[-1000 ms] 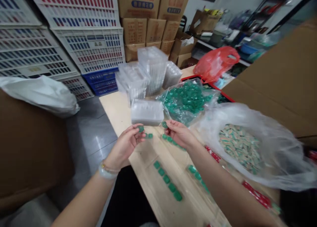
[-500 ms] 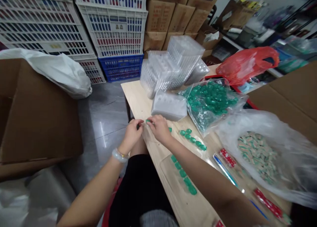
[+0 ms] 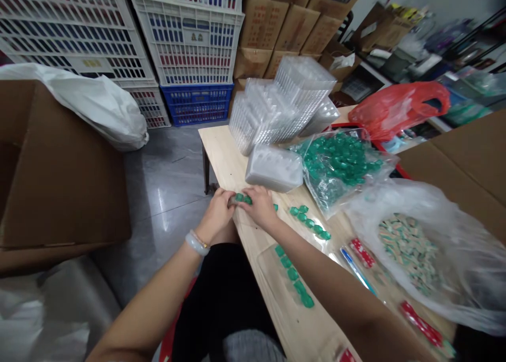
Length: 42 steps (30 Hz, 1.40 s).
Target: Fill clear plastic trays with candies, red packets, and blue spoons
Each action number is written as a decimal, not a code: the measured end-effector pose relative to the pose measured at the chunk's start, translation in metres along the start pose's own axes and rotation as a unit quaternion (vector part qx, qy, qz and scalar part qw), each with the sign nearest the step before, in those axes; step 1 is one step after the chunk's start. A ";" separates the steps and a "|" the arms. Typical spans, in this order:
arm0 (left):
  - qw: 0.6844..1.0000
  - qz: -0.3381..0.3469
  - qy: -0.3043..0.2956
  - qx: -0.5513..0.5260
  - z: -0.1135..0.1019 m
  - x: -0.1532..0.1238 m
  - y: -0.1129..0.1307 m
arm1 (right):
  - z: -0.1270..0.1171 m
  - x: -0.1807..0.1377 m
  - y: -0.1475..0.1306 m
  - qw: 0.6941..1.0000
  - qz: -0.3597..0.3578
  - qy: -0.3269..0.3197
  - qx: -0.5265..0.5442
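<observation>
Both of my hands are together over the table's near-left edge, with translucent green faceted pieces [image 3: 242, 198] showing between them. My left hand [image 3: 216, 210] is closed with thumb and fingertips at the left end of these pieces. My right hand [image 3: 259, 206] pinches at their right end, its fingers curled over the far side. Whether a clear tray lies under the held pieces I cannot make out. Just right of my right hand, another green piece [image 3: 275, 207] peeks out. A clear plastic tray [image 3: 265, 264] with a row of green pieces [image 3: 292, 274] lies under my right forearm.
Another green row [image 3: 310, 223] lies farther right. Clear plastic trays [image 3: 276, 109] are stacked at the back, beside a bag of green pieces [image 3: 340, 156]. A bag of small striped pieces [image 3: 409, 246], a blue pen [image 3: 358, 270] and red dotted items [image 3: 362, 252] lie at right. A carton [image 3: 67, 167] stands left.
More green pieces now show between my hands, where only a small bit was visible before. My hands are slightly farther apart. The whole view has shifted a little.
</observation>
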<state>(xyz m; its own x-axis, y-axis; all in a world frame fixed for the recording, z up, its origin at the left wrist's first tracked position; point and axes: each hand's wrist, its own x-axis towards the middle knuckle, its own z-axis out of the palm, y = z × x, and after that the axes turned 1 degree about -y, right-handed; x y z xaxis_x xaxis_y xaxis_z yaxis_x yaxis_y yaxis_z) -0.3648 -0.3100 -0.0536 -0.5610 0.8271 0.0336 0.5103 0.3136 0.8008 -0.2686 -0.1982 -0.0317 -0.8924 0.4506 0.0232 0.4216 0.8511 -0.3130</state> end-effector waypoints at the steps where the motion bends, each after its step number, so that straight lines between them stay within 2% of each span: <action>1: 1.000 0.001 -0.003 0.003 -0.001 0.000 0.000 | -0.001 0.000 0.001 1.000 -0.002 -0.002 0.016; 6: 0.998 -0.010 0.023 0.052 0.000 -0.004 0.013 | -0.002 0.000 0.004 0.997 -0.037 -0.019 0.072; 10: 0.991 -0.031 0.045 0.125 0.005 -0.007 0.023 | -0.001 -0.001 0.003 0.997 -0.025 -0.017 0.064; 13: 0.990 -0.016 0.029 0.134 0.004 -0.007 0.021 | -0.001 -0.003 0.004 0.998 -0.020 -0.017 0.055; 16: 0.998 0.028 0.007 0.060 -0.005 -0.008 0.012 | -0.002 -0.004 0.005 0.998 -0.018 -0.020 0.054; 19: 0.999 0.023 0.045 -0.004 -0.015 -0.012 0.005 | -0.003 -0.004 0.005 0.998 -0.017 -0.014 0.065; 21: 0.997 0.007 0.070 -0.032 -0.020 -0.015 0.004 | -0.004 -0.004 0.004 0.997 -0.022 -0.010 0.073; 25: 0.989 -0.048 0.081 -0.118 -0.020 -0.014 0.011 | -0.004 -0.002 -0.001 0.998 -0.033 -0.020 0.039; 28: 0.954 -0.127 0.080 -0.261 -0.019 -0.010 0.023 | -0.004 0.000 -0.007 0.999 -0.026 -0.027 0.004; 32: 0.843 -0.201 0.044 -0.497 -0.025 -0.003 0.046 | -0.008 -0.001 -0.006 0.999 -0.021 -0.007 0.038; 34: 0.804 -0.200 0.003 -0.560 -0.028 0.007 0.065 | -0.016 -0.007 0.002 0.995 -0.029 0.052 0.081; 35: 0.797 -0.188 -0.021 -0.573 -0.028 0.014 0.078 | -0.022 -0.012 0.008 0.990 -0.027 0.097 0.101; 37: 0.805 -0.140 -0.071 -0.572 -0.021 0.036 0.109 | -0.037 -0.028 0.022 0.971 0.003 0.198 0.131; 39: 0.833 -0.067 -0.113 -0.538 -0.002 0.068 0.144 | -0.053 -0.048 0.037 0.948 0.052 0.272 0.154; 40: 0.854 -0.032 -0.125 -0.504 0.012 0.087 0.161 | -0.061 -0.059 0.044 0.939 0.071 0.293 0.163; 42: 0.917 0.013 -0.118 -0.381 0.046 0.126 0.193 | -0.073 -0.080 0.055 0.929 0.091 0.311 0.177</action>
<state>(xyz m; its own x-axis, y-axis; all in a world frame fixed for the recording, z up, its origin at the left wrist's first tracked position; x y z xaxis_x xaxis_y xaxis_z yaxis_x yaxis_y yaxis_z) -0.3073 -0.1239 0.0774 -0.3519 0.9360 -0.0005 -0.1322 -0.0491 0.9900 -0.1619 -0.1679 0.0190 -0.4986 0.7416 0.4489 0.3788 0.6522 -0.6566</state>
